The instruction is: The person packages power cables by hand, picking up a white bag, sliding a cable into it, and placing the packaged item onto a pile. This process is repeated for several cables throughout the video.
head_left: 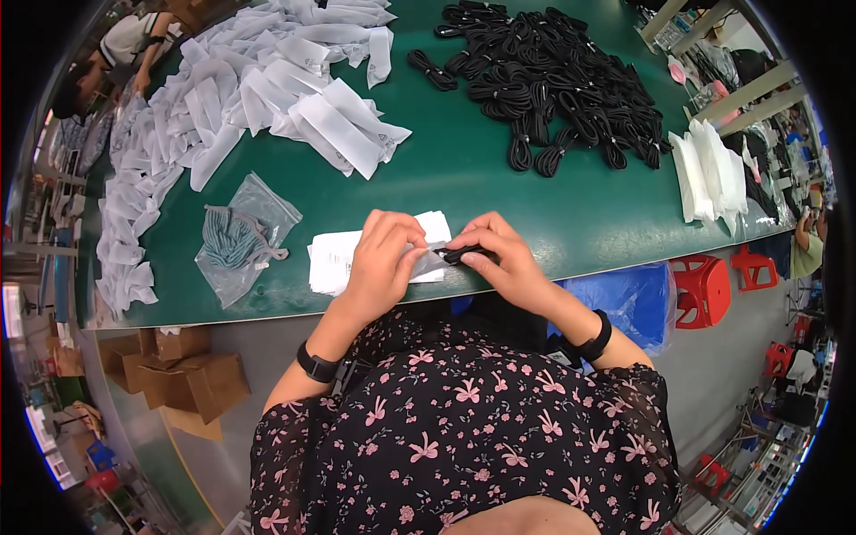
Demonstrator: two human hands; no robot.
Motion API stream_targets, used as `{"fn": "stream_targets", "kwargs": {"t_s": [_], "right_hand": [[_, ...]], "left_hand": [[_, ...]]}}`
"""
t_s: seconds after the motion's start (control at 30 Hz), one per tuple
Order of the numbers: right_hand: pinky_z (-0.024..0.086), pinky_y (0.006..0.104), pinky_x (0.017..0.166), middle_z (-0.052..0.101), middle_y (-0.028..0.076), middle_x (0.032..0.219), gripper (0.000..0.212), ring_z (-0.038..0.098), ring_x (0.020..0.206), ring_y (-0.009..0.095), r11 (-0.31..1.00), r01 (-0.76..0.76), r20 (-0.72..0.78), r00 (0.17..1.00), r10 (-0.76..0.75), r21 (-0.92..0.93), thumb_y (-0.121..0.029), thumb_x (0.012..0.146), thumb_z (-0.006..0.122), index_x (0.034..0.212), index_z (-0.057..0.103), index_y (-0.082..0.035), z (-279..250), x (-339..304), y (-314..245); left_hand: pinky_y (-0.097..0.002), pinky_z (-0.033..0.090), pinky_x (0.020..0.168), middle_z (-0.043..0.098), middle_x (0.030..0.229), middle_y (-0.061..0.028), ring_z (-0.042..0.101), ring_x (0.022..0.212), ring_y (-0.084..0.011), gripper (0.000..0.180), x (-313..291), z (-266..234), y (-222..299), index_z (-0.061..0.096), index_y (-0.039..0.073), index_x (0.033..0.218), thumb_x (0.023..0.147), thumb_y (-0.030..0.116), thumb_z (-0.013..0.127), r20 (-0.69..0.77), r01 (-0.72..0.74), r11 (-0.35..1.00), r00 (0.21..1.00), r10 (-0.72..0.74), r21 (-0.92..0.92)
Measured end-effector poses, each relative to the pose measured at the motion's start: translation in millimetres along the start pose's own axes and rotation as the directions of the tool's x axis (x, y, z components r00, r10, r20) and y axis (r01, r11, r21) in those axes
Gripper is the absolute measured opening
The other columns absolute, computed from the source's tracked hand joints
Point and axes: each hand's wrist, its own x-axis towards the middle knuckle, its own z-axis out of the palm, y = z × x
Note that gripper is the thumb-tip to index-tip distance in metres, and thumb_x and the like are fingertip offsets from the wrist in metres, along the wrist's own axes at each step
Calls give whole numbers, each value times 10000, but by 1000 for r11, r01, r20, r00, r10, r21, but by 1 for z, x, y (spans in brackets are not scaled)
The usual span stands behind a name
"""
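My left hand pinches a small translucent plastic bag near the table's front edge. Close against it, my right hand grips a coiled black cable, whose end meets the mouth of the bag. The fingers hide how far the cable reaches inside. Under the hands lies a stack of white printed papers. Toward the far right spreads a heap of coiled black cables, each tied in a bundle. Frosted white bags are piled at the far left.
A clear zip bag with a striped knitted item lies left of the papers. White flat packs stand at the right. Below the table edge are a blue-lined bin, a red stool and cardboard boxes.
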Motion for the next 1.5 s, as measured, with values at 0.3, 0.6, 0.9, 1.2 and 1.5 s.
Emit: {"fn": "stream_targets", "kwargs": {"t_s": [0.3, 0.6, 0.9, 1.2, 1.5], "right_hand": [[496, 289, 737, 551, 121, 1093, 377, 583, 853, 201, 955, 279, -186, 938, -292, -97, -19, 841, 679, 1210, 622, -70, 1, 38, -38], [533, 388, 702, 554, 186, 1059, 335, 605, 816, 333, 433, -145, -255, 944, -208, -890, -120, 833, 709, 1153, 620, -69, -72, 77, 54], [526, 345, 701, 561, 173, 1056, 447, 621, 776, 265, 783, -308, -335, 933, 135, -541, -93, 860, 665, 1278, 518, -31, -73, 61, 63], [495, 289, 713, 592, 137, 1038, 470, 612, 816, 225, 996, -78, -108, 991, 83, 51, 7, 848, 622, 1310, 542, -27, -26, 7, -9], [507, 356, 727, 574, 142, 1044, 489, 605, 861, 295, 919, 155, -64, 980, -191, -361, 41, 793, 657, 1268, 588, -52, -18, -3, -16]], "left_hand": [[-241, 431, 764, 612, 1026, -32, 542, 859, -114, 56, 23, -22, -18, 600, 17, 943, 915, 64, 613, -84, 263, 780, 924, -373, -568], [-260, 459, 772, 623, 1027, -60, 560, 851, -155, 240, 64, -63, -24, 621, 25, 1085, 855, 58, 679, -361, 136, 990, 925, -115, 32], [-342, 470, 666, 582, 865, -91, 576, 791, -227, 126, -8, 14, -13, 601, 6, 866, 817, 54, 706, 176, -25, 988, 984, -2, 151], [-334, 465, 648, 560, 825, -119, 569, 708, -258, 94, -11, 16, -9, 583, -12, 856, 836, 26, 667, 65, 284, 958, 957, -282, -23], [-330, 460, 643, 550, 784, -118, 572, 703, -263, 60, -3, 17, 2, 589, -8, 863, 842, 3, 644, 15, 60, 976, 998, -65, 210]]}}
